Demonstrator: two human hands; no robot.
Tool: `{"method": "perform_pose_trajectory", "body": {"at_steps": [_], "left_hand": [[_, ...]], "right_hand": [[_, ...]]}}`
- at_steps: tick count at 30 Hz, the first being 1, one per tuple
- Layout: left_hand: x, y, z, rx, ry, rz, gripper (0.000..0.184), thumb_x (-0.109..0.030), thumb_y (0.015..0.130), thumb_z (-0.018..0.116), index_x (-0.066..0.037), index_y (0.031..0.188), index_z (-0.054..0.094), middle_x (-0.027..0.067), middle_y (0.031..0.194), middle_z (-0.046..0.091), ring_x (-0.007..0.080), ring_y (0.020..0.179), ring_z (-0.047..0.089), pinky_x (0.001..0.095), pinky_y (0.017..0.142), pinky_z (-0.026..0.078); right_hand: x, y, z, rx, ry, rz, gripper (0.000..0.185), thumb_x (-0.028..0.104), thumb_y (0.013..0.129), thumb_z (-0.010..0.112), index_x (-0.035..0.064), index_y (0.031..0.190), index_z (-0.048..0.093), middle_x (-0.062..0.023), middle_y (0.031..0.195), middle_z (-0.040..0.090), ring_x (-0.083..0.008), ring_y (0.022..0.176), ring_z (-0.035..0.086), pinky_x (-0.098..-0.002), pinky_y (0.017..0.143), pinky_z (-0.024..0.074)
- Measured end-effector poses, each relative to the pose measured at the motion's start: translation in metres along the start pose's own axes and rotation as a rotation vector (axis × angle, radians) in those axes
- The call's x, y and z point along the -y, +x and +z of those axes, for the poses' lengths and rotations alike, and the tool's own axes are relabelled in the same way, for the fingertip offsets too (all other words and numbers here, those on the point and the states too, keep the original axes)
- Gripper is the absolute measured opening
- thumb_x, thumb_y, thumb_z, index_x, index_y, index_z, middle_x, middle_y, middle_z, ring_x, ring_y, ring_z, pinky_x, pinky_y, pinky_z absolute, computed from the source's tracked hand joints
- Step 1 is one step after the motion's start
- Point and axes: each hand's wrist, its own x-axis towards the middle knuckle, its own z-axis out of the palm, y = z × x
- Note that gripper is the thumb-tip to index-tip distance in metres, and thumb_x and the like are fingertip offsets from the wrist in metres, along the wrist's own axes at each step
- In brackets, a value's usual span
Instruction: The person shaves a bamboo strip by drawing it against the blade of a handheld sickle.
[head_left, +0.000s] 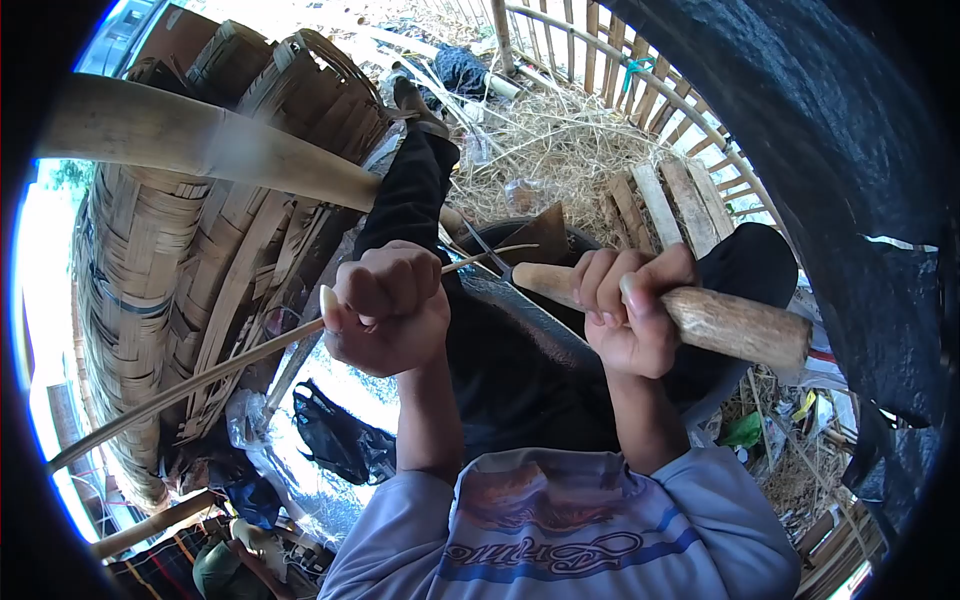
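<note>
My left hand (388, 308) is closed around a long thin bamboo strip (190, 395). The strip runs from the lower left through my fist and ends beyond it, near the middle of the view. My right hand (635, 310) grips the thick wooden handle of a knife (745, 325). Its narrow, dark blade points up and left, meeting or crossing the strip's far end; whether they touch I cannot tell. Under both hands lie my legs in dark trousers (510, 370), one stretched forward and the other bent to the right.
Rolled woven bamboo mats (145, 250) stand at the left, with a thick bamboo pole (210, 140) across them. Ahead lie dry straw (550, 150) and a slatted fence (640, 75). A dark plastic sheet (820, 130) hangs at right. A black plastic bag (340, 435) rests beside me; another person (235, 570) is at lower left.
</note>
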Motion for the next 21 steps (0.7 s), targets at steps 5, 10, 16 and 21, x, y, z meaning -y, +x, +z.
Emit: {"method": "perform_pose_trajectory", "body": {"at_steps": [5, 10, 16, 21], "left_hand": [[0.003, 0.000, 0.008, 0.016, 0.030, -0.006, 0.047, -0.040, 0.098, 0.031, -0.015, 0.059, 0.025, -0.0037, 0.045, 0.021, 0.0073, 0.037, 0.014, 0.0256, 0.036, 0.011], [-0.005, -0.004, -0.002, -0.042, 0.042, -0.010, 0.048, -0.042, 0.096, 0.034, -0.014, 0.058, 0.023, -0.0041, 0.044, 0.022, 0.0081, 0.036, 0.016, 0.0242, 0.035, 0.016], [-0.003, -0.001, 0.006, 0.005, 0.010, 0.010, 0.046, -0.035, 0.097, 0.032, -0.015, 0.057, 0.022, -0.0034, 0.045, 0.020, 0.0074, 0.038, 0.013, 0.0251, 0.036, 0.011], [-0.013, -0.003, -0.005, -0.023, 0.029, -0.001, 0.046, -0.035, 0.097, 0.032, -0.015, 0.057, 0.021, -0.0035, 0.046, 0.020, 0.0076, 0.038, 0.012, 0.0253, 0.037, 0.011]], "right_hand": [[-0.078, -0.033, -0.062, 0.004, -0.431, 0.190, 0.021, -0.004, 0.083, 0.060, 0.0078, 0.076, 0.045, -0.0019, 0.064, 0.052, -0.0067, 0.059, 0.047, -0.0249, 0.061, 0.0420], [-0.061, -0.015, -0.064, -0.064, -0.120, 0.089, 0.018, 0.001, 0.087, 0.056, 0.0060, 0.080, 0.041, -0.0039, 0.064, 0.048, -0.0096, 0.057, 0.045, -0.0270, 0.057, 0.0416], [-0.149, -0.066, -0.163, -0.181, -0.656, 0.228, 0.018, 0.001, 0.082, 0.065, 0.0060, 0.075, 0.049, -0.0008, 0.064, 0.052, -0.0089, 0.055, 0.050, -0.0262, 0.052, 0.0415], [-0.146, -0.067, -0.157, -0.486, -0.312, 0.302, 0.018, 0.007, 0.083, 0.067, 0.0063, 0.071, 0.054, 0.0002, 0.060, 0.054, -0.0082, 0.051, 0.052, -0.0245, 0.049, 0.0417]]}}
